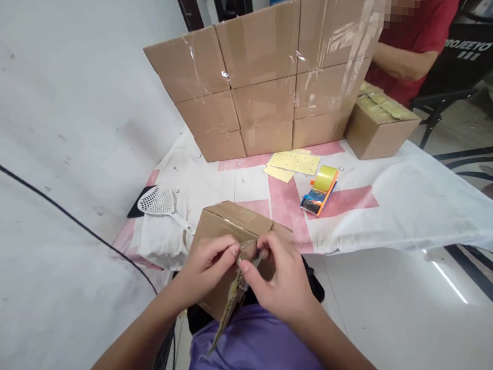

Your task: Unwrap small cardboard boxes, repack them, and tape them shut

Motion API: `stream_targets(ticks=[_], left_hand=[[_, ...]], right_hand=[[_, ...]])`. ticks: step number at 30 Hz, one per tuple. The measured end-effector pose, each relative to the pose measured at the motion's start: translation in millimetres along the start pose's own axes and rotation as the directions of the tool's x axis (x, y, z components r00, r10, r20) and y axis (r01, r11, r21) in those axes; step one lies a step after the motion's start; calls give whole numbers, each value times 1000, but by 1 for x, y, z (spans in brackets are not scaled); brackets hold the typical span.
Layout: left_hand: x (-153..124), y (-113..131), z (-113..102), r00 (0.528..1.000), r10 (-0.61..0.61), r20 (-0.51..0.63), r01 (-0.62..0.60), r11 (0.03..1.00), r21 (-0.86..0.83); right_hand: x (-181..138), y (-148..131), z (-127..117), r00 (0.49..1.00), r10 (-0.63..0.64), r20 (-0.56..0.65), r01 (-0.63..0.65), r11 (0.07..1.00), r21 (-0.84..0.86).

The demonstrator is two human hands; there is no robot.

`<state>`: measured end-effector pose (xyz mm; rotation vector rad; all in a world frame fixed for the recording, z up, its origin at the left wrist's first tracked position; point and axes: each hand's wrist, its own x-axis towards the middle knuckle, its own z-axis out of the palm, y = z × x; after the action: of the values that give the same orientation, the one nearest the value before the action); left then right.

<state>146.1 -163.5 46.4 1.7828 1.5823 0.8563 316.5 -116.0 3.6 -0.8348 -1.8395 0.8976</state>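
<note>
A brown cardboard box (221,229) rests in front of me between my lap and the table edge, tilted, with a flap standing up toward me. At the flap's top edge, my left hand (212,265) pinches the cardboard between thumb and fingers. Just to its right, my right hand (284,274) has its thumb and bent fingers on the same flap, around a shiny bit that looks like clear tape. Torn, corrugated edges show along the flap below my fingers. The fingertips partly hide what they grip.
Stacked, taped cardboard boxes (262,103) form a wall at the back of the table. A tape dispenser (321,191) lies near yellow paper sheets (294,164). At left is a white fly swatter (159,201). Beyond an open carton (381,127) sits a person in red (433,28).
</note>
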Motion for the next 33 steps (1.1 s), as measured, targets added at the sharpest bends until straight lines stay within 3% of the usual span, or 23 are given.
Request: stream_targets(ticks=[3, 8, 12, 18, 24, 26, 29, 33], left_hand=[[-15, 8, 13, 994, 101, 47, -102, 994, 31], [-36, 11, 37, 986, 165, 31, -165, 986, 24], [-46, 7, 55, 992, 119, -45, -122, 990, -73], [-47, 5, 69, 984, -62, -170, 14, 962, -273], [-51, 1, 66, 989, -40, -139, -17, 921, -388], [-56, -2, 67, 992, 6, -124, -50, 931, -360], [-63, -4, 69, 995, 48, -90, -62, 984, -168], [-63, -3, 68, 994, 35, -101, -35, 999, 1]], right_hand=[[-17, -15, -13, 958, 192, 213, -212, 974, 78], [-37, -23, -28, 902, 279, 329, -360, 907, 218], [-49, -21, -30, 911, 270, 312, -366, 877, 311], [-56, -20, -21, 941, 283, 186, -337, 840, 424], [-56, -20, -16, 957, 239, 166, -291, 808, 512], [-55, -17, -17, 952, 267, 149, -305, 797, 521], [-52, -11, -17, 942, 321, 100, -323, 782, 533], [-48, -10, -13, 957, 275, 96, -281, 792, 542]])
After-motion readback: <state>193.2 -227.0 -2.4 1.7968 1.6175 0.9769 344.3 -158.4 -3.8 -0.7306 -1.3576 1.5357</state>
